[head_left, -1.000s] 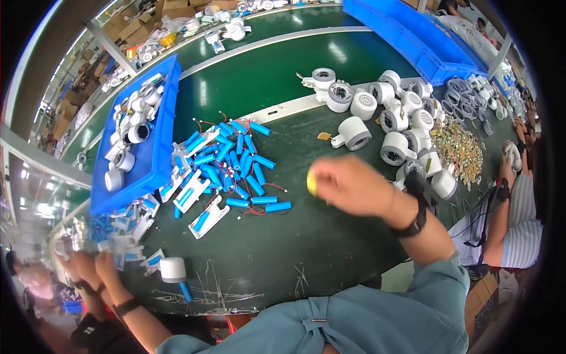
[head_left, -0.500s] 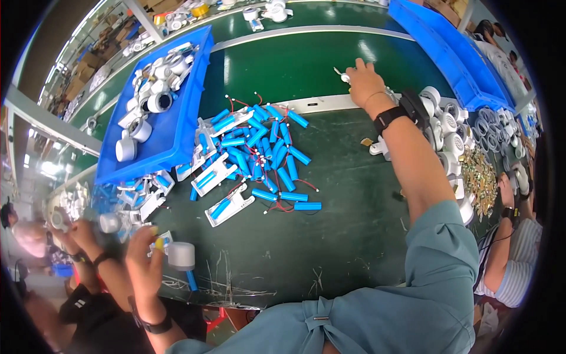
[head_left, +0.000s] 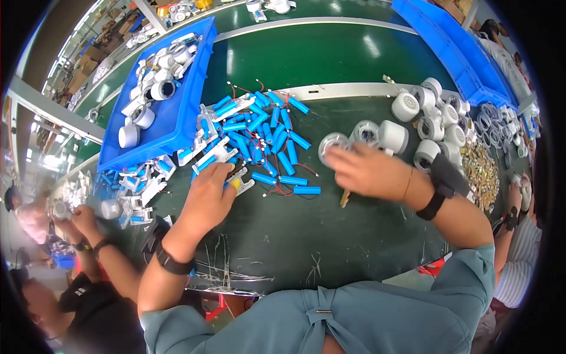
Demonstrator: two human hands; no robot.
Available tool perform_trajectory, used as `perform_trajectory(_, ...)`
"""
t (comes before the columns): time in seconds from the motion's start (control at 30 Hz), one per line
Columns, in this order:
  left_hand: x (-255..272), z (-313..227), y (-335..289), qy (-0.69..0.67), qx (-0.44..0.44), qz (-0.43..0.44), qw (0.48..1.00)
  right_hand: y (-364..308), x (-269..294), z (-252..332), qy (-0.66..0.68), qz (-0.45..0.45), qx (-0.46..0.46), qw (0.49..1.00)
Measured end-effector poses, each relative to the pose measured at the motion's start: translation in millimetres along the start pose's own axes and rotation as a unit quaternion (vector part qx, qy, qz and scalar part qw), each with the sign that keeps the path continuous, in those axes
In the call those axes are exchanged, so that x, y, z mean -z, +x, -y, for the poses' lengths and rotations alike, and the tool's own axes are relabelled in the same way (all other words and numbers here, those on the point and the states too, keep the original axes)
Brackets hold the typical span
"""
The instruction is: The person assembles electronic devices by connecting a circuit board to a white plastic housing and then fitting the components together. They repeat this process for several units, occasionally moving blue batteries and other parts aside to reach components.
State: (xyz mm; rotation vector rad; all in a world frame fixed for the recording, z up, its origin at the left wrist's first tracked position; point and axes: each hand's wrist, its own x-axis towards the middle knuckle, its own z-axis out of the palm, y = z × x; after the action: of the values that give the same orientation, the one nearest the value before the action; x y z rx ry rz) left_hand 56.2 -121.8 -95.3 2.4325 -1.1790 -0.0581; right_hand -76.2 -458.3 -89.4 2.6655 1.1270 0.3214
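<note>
Both hands have moved since the earlier frame: the right hand (head_left: 372,170) now lies right of the pile of blue cylindrical cells (head_left: 257,122), its curled fingers over a motion-blurred white round housing (head_left: 333,141); the left hand (head_left: 206,193) has reached the pile's near-left edge, over a white bracket (head_left: 244,187). Whether either grip pinches anything cannot be told.

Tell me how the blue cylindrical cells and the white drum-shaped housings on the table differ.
The cylindrical cells are blue; the drum-shaped housings are white with some grey. The cells are slim, while the housings are broader and chunkier. Both lie loosely grouped on the dark green tabletop.
</note>
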Motion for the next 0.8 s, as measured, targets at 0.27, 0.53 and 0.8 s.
perform_trajectory(0.27,-18,-10,6,-0.044,0.049,-0.019,0.998,-33,26,52,0.124,-0.09,-0.086,0.984)
perform_trajectory(0.53,-20,-53,-37,-0.128,0.063,-0.013,0.99,-54,17,133,0.746,-0.078,-0.523,0.405)
perform_trajectory(0.8,-48,-81,-64,-0.249,0.078,0.015,0.965,-36,-4,133,0.914,-0.127,-0.379,0.068)
